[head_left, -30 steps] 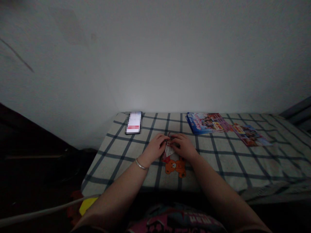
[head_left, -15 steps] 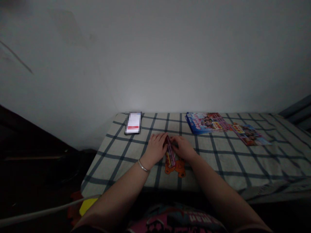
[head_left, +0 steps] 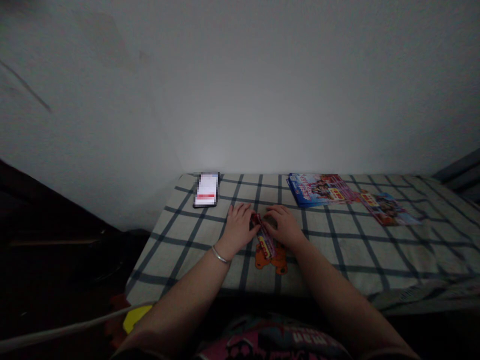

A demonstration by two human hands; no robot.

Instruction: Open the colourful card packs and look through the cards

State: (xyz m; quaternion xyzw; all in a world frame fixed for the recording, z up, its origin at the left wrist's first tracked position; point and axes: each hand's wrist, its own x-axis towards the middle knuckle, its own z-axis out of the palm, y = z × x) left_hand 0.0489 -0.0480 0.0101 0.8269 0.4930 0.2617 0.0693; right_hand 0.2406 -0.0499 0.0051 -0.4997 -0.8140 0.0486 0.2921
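Observation:
Between my hands lies a narrow folded leaflet point(head_left: 266, 245), dark pink with yellow lettering, slanting over an orange teddy bear figure point(head_left: 280, 261) on the cloth. My left hand point(head_left: 239, 225), with a silver bangle at the wrist, has its thumb at the leaflet's upper part and its fingers bent beside it. From the other side, my right hand point(head_left: 285, 227) grips the upper part with thumb and curved fingers. Part of the leaflet is hidden under both thumbs.
On the checked cloth point(head_left: 337, 250) to the right lie a stack of colourful leaflets point(head_left: 318, 190) and a single leaflet point(head_left: 390, 209). A phone point(head_left: 206, 191) with a lit, blurred screen is at the back left. A pale wall point(head_left: 255, 100) rises behind.
Both hands have shifted slightly and their fingers have drawn apart from the leaflet's far end, which now shows more. The leaflet's near end has turned a little to the right.

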